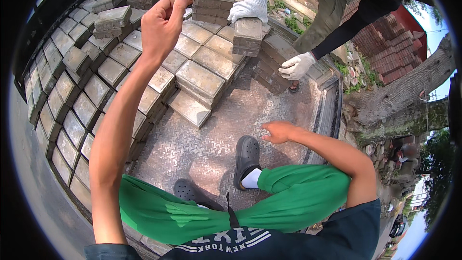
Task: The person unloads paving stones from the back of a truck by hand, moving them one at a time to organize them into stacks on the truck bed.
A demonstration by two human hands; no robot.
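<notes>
My left hand (166, 25) is raised over the stacked grey paving blocks (197, 50). Its fingers are curled in, the thumb sticks up, and nothing shows in it. Low over the metal floor, my right hand (279, 131) hangs with fingers loosely apart and holds nothing. Across from me, a co-worker's white-gloved hand (250, 8) rests on top of a short stack of paving blocks (248, 38). The co-worker's other gloved hand (297, 66) is beside another block stack (273, 65) at the edge of the metal floor.
A patterned metal truck bed (207, 149) lies under my feet in dark clogs (249, 156). Rows of blocks rise on the left, with loose blocks (113, 19) on top. A metal rim (323, 110) edges the bed at right. Beyond are a tree trunk (394, 96) and stacked red bricks (392, 53).
</notes>
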